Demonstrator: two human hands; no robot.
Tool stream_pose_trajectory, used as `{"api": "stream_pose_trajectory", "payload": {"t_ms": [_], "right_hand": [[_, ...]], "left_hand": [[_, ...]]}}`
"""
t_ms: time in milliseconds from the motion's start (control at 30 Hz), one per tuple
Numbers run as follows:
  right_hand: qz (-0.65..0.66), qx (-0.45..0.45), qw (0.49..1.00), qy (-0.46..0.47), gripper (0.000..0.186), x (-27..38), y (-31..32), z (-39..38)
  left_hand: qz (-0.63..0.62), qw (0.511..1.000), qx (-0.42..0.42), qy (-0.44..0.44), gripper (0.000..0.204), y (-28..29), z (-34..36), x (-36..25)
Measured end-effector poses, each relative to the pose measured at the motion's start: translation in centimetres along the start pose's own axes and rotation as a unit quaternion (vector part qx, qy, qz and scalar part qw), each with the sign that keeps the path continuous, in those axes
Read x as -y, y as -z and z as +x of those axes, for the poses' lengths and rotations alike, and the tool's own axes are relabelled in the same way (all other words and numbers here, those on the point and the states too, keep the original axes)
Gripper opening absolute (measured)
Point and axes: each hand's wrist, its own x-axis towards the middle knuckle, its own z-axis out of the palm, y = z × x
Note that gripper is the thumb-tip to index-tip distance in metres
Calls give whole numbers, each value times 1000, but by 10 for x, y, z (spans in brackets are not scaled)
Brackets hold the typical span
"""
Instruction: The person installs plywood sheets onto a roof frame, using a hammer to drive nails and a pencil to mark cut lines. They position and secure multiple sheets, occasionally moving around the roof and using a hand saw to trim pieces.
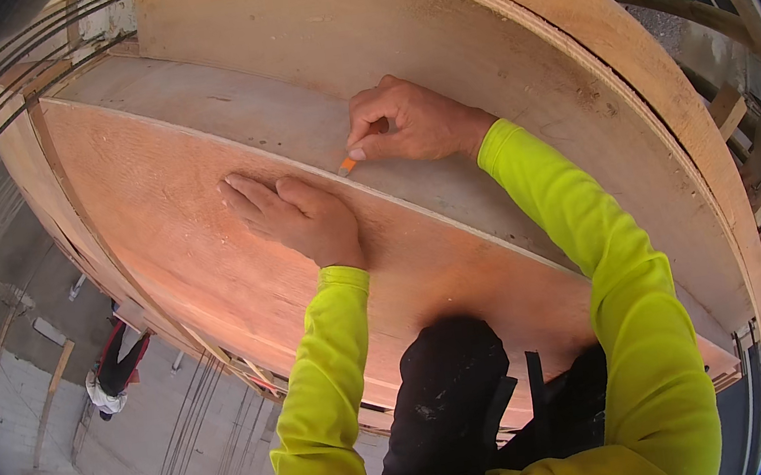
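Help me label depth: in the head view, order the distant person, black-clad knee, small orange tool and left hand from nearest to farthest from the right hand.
1. Small orange tool: held in the right hand.
2. Left hand: resting on the reddish board, to the left.
3. Black-clad knee: lower middle of the view.
4. Distant person: far off, lower left.

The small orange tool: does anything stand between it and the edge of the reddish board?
Nothing visible: the small orange tool, in the right hand, is close to the edge of the reddish board. The left hand lies on this board, left of the tool.
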Motion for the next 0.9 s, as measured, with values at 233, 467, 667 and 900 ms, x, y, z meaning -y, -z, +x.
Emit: {"api": "stream_pose_trajectory", "payload": {"t_ms": [233, 467, 667, 900], "right_hand": [[-57, -21, 996, 58, 12, 2, 14, -95], [3, 17, 1000, 22, 6, -1, 19, -91], [-17, 26, 999, -3, 11, 6, 30, -180], [5, 27, 1000, 11, 8, -4, 24, -176]], "left_hand": [[-38, 999, -1, 32, 65, 3, 3, -6], [-28, 999, -10, 25, 64, 0, 0, -11], [-26, 999, -5, 30, 66, 5, 1, -14], [-27, 1000, 1, 15, 66, 0, 2, -5]]}}
